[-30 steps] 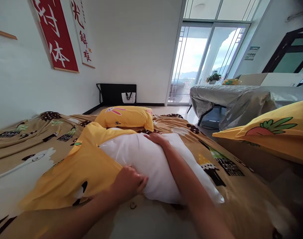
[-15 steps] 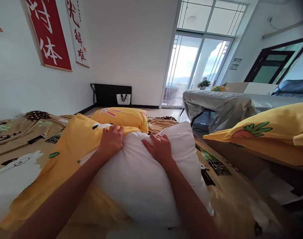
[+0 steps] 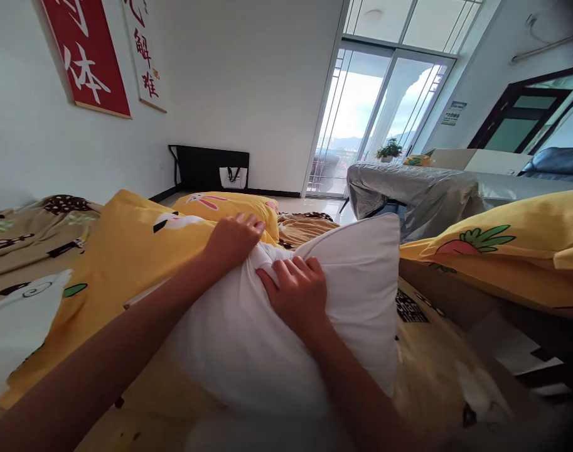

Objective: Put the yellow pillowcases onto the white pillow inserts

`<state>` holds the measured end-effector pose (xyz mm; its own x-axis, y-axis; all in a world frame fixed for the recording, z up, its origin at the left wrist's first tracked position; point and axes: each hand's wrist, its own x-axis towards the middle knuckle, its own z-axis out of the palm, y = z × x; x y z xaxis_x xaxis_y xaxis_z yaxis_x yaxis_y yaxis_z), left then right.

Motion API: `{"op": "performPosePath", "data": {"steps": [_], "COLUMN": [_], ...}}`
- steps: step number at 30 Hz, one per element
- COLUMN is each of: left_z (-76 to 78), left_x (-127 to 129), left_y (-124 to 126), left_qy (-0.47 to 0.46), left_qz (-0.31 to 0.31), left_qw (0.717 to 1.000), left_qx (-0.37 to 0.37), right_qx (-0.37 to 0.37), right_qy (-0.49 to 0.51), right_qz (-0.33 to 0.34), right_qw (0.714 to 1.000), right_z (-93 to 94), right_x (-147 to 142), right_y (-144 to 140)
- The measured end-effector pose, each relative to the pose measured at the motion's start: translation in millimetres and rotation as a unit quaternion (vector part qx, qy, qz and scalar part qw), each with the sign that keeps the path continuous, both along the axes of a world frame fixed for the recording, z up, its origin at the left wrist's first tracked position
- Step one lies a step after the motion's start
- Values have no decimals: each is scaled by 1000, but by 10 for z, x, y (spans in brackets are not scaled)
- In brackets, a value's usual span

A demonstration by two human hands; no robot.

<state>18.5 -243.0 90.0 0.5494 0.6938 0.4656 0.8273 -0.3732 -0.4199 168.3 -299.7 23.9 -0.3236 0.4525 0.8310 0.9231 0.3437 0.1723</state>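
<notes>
A plump white pillow (image 3: 361, 282) is bunched up in front of me, its fabric creased between my hands. My right hand (image 3: 298, 295) is closed on the pillow's gathered upper part, thumb toward the left. My left hand (image 3: 234, 238) is curled over the pillow's far left edge, where it meets a yellow pillowcase (image 3: 121, 245); its fingertips are partly hidden. The pillowcase, printed with a rabbit and a carrot, spreads out left of the pillow and beneath my left forearm. How far the pillow sits inside it cannot be made out.
A tan patterned blanket (image 3: 27, 245) lies underneath. Beyond my hands is another yellow pillow (image 3: 211, 204); one more yellow pillow (image 3: 512, 238) with a carrot print is at the right. Farther back stand a plastic-covered table (image 3: 408, 179) and a black panel (image 3: 201, 166) with a white bag.
Both hands stay on the pillow. My left hand has moved right, closer to my right hand, and the pillow's right corner has risen and swung right. The view has tilted slightly down.
</notes>
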Motion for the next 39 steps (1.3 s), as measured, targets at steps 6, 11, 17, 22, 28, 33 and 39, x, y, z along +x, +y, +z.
{"op": "performPosePath", "data": {"steps": [6, 11, 17, 22, 28, 33, 39], "left_z": [85, 60, -135, -395, -493, -651, -798], "left_x": [315, 420, 435, 265, -319, -625, -639], "left_y": [113, 8, -197, -163, -34, -103, -290], "left_qy": [-19, -78, -50, 42, 3, -8, -42], "left_qz": [-70, -57, -9, -61, 52, 17, -95], "left_qw": [994, 990, 995, 997, 998, 999, 993], "left_qx": [-86, -103, -88, 2, 37, -46, 63], "right_qx": [52, 43, -27, -108, -90, -111, -205], "right_qy": [-16, -19, 23, 37, 76, 94, 151], "right_qz": [33, 42, -5, -26, -41, -7, 61], "right_qw": [998, 998, 999, 993, 992, 989, 965], "right_z": [-45, -124, -206, -230, -274, -252, -234], "right_x": [-80, -105, 74, 128, 116, 207, 1061], "right_y": [-66, -19, 408, 577, 535, 586, 697]}}
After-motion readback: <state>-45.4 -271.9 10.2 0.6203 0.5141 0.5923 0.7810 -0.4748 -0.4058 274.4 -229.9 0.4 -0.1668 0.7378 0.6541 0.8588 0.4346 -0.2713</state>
